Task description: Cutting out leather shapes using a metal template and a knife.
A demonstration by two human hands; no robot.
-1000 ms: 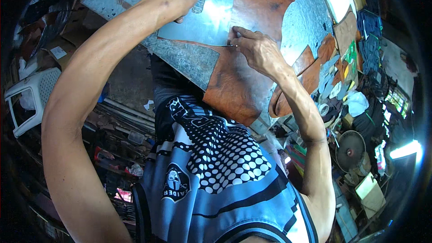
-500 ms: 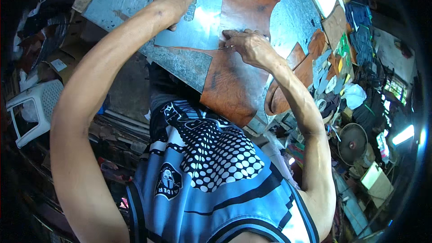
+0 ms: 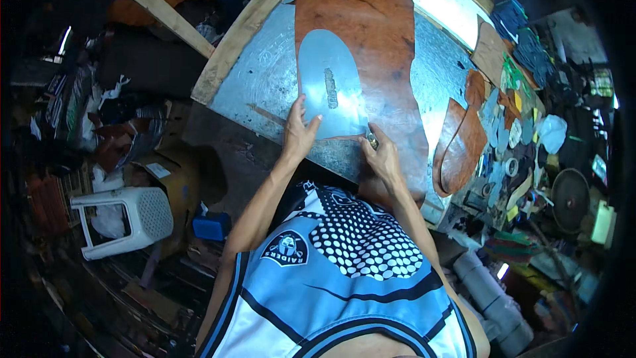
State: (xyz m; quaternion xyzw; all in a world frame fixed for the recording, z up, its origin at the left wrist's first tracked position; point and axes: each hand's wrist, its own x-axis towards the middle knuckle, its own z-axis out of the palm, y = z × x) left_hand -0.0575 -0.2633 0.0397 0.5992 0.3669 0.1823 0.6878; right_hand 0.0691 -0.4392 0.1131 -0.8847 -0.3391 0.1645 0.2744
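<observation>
The left hand (image 3: 299, 134) lies flat, fingers spread, on the lower left edge of a pale grey, rounded-top sheet template (image 3: 329, 89), so its grip is open and only pressing down. The template rests on a large reddish-brown leather hide (image 3: 371, 33), which is spread over the grey metal-topped table (image 3: 255, 86). The right hand (image 3: 383, 159) is at the template's lower right corner with its grip closed around a small metal-tipped tool (image 3: 372, 140) (what kind of tool is too small to tell), and the tip touches the hide just beside the template's edge.

The table's near edge runs just under both hands, close against the person's body, so there is little room on that side. A pale wooden strip (image 3: 242, 33) borders the table's left edge, and bare metal lies open between it and the hide. To the right of the hide a narrower strip of bare metal shows, then curved brown leather cut pieces (image 3: 462, 139) standing close together.

Beyond these, along the right rim, small grey, green and yellow cut shapes (image 3: 507, 126) lie crowded, with a roll of pale tape (image 3: 511, 167) among them. On the floor at the left stands a white plastic stool (image 3: 136, 215), with a small blue box (image 3: 212, 225) near it.
</observation>
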